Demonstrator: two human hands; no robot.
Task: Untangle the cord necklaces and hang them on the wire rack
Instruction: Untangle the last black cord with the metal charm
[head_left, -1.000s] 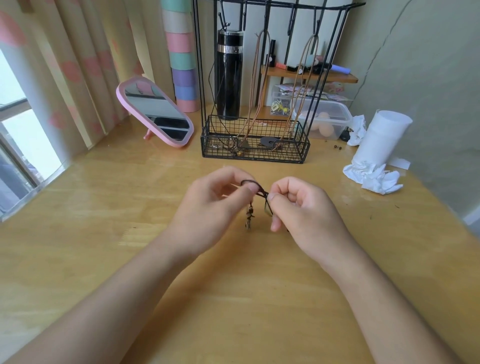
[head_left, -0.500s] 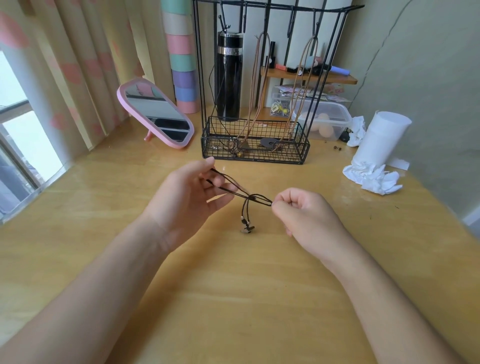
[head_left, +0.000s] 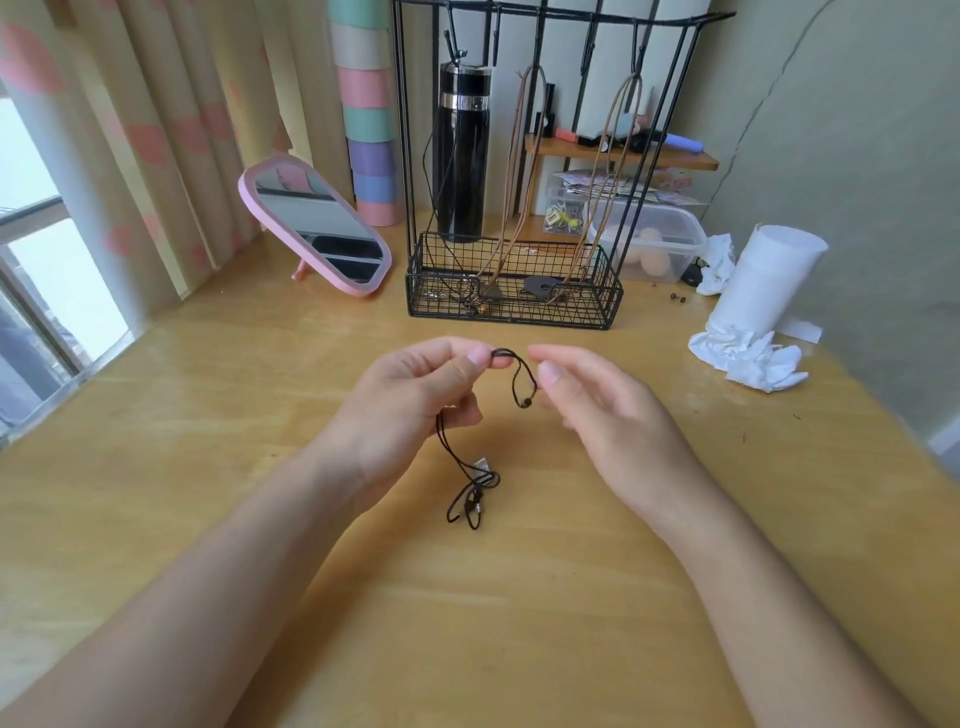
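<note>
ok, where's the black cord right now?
Head view, centre: the black cord hangs from the left hand, tangled end on the table between the wrists, in front of the rack; the right hand is open beside it.

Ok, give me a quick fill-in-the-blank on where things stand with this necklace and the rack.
The left hand pinches the dark cord necklace while the right hand is ____.
On the wire rack hang ____ tan cord necklaces.
The pink mirror stands to the ____ of the rack.
Missing words: open; two; left.
</note>
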